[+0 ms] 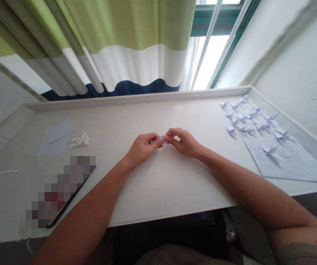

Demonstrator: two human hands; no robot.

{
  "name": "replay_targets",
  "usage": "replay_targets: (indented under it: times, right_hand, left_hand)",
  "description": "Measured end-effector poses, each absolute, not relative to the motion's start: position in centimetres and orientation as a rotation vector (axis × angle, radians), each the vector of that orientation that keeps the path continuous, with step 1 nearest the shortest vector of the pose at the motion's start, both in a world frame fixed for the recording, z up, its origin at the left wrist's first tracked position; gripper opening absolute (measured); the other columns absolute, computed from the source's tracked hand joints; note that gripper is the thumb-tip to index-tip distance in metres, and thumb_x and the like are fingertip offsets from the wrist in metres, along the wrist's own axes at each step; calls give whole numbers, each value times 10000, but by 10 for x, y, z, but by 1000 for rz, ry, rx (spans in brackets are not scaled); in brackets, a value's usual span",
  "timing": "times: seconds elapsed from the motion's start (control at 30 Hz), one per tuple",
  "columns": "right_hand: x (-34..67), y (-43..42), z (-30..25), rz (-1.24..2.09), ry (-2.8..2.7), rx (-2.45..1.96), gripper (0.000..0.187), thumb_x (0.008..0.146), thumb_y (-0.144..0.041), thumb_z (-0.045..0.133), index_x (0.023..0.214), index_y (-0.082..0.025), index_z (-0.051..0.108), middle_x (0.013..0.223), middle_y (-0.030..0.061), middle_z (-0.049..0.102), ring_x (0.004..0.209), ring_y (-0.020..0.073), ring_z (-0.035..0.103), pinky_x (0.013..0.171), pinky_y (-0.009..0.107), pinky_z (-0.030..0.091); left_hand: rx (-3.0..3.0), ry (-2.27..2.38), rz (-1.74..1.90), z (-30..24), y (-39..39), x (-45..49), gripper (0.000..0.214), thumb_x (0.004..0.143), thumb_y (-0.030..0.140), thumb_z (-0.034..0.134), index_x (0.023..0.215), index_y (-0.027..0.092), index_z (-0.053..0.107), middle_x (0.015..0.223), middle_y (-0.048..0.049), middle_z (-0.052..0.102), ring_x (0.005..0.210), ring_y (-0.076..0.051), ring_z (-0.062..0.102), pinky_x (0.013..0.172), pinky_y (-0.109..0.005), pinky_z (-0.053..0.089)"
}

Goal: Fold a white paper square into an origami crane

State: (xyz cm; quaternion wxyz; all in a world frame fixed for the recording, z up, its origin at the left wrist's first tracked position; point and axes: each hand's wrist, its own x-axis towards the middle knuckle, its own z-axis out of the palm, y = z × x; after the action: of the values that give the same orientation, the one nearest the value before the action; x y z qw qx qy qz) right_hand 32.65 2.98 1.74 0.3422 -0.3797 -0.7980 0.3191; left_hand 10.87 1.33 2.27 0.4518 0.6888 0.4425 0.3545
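My left hand (pixel 142 148) and my right hand (pixel 185 142) meet over the middle of the white desk (pixel 158 184). Both pinch a small folded piece of white paper (pixel 162 138) between thumb and fingertips, one hand at each end. The paper is narrow and mostly hidden by the fingers. Both wrists rest on the desk top.
Several folded paper cranes (pixel 250 119) lie at the far right, one crane (pixel 270 150) on a lined sheet (pixel 288 162). At the left lie paper sheets (pixel 57 136), a crumpled scrap (pixel 79 140), a blurred flat object (pixel 61 187) and white cables (pixel 0 173). A curtain (pixel 105 48) hangs behind.
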Motion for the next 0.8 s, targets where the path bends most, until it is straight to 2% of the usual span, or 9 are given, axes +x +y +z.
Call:
replay_targets:
  times: [0.2,0.33,0.47,0.67,0.8]
  right_hand:
    - [334,34,16,452,-2174,-920,205,1078,-339,577,1022,-255,755,987,61,803,936,234,694,1035,447,447]
    - [339,39,16,280,-2305,-889,174,1050,-323,641,982,-279,795,1109,63,808,1158,280,668,1118,505,374]
    - [343,41,14,309,-2481,-911,139,1016,-279,695,970,-264,825,1119,69,811,1131,285,655,1046,482,408]
    - [344,37,18,379,-2595,-898,146,1016,-313,704,1030,-262,840,1161,77,800,1137,291,640,1017,468,442]
    - [343,37,17,394,-2598,-877,166,1029,-269,677,1002,-249,840,1131,88,806,1107,286,652,944,442,466]
  left_hand:
    - [2084,1134,1033,18,21,102,213,985,442,691,992,298,848,989,-51,845,923,-251,744,933,-409,517]
    - [2345,1153,971,11,30,96,153,976,341,714,1028,338,858,1100,-54,845,1072,-279,732,1005,-467,478]
    - [2469,1206,756,7,30,95,185,995,296,684,1009,333,864,1239,-68,816,1235,-322,685,1063,-521,450]
    - [2493,1214,631,13,22,92,152,961,362,733,1039,335,861,1378,-49,755,1396,-350,575,1183,-571,371]
    - [2503,1111,687,14,23,96,141,969,291,706,957,308,846,1277,-44,795,1326,-312,621,1166,-521,383]
